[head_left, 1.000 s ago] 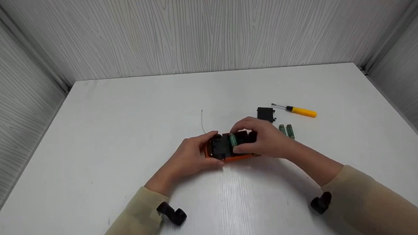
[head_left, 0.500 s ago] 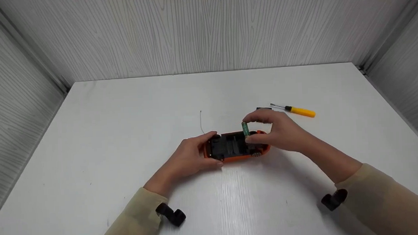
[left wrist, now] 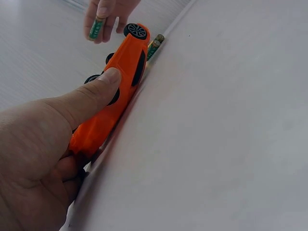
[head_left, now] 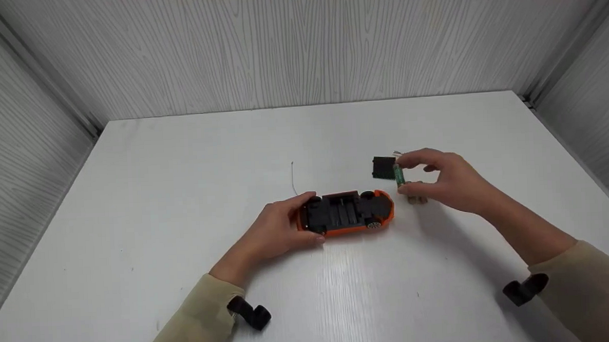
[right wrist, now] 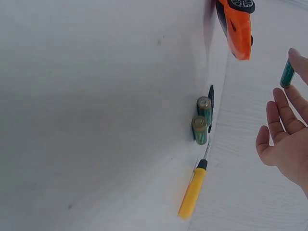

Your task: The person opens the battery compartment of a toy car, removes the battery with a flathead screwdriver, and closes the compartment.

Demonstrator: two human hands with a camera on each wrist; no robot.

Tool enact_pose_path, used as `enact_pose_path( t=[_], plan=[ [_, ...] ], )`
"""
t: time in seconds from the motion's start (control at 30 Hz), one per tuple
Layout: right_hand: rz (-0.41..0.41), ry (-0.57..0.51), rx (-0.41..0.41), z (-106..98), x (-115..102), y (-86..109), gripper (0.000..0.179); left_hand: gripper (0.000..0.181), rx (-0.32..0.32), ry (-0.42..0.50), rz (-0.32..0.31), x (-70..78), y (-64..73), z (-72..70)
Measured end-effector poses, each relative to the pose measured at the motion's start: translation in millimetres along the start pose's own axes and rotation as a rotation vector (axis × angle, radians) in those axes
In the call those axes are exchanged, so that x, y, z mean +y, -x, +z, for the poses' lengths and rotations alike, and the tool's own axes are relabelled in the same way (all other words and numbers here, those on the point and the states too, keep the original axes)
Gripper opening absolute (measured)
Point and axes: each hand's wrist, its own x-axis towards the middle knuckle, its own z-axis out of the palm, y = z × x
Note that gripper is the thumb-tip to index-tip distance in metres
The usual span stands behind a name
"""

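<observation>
An orange toy car (head_left: pixel 358 229) lies upside down on the white table, its black underside and battery compartment (head_left: pixel 343 212) facing up. My left hand (head_left: pixel 276 231) grips the car's left end between thumb and fingers. Raised above the table to the right of the car, my right hand (head_left: pixel 451 182) pinches a green battery (head_left: pixel 399 175) by its two ends, between thumb and forefinger. Two more green batteries (right wrist: pixel 202 120) lie side by side on the table, mostly hidden under the right hand in the head view.
Behind the held battery lies a black battery cover (head_left: pixel 383 167). A screwdriver with a yellow handle (right wrist: pixel 192 192) is beside the loose batteries, largely hidden by the right hand in the head view. A thin wire antenna (head_left: pixel 293 177) sticks out behind the car.
My right hand has lifted the battery out of the car's compartment and carried it right, over the loose batteries. The left hand and the car have stayed in place.
</observation>
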Motion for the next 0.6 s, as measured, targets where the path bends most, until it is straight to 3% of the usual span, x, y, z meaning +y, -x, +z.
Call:
enact_pose_path(
  t=[0.23, 0.6],
  plan=[
    [0.068, 0.046, 0.048, -18, 19, 10.8, 0.050, 0.094, 0.006, 0.000, -0.005, -0.7, 0.1, -0.6],
    [0.178, 0.082, 0.046, -28, 46, 20.8, 0.053, 0.096, 0.000, 0.002, -0.014, 1.7, -0.4, 0.2]
  ],
)
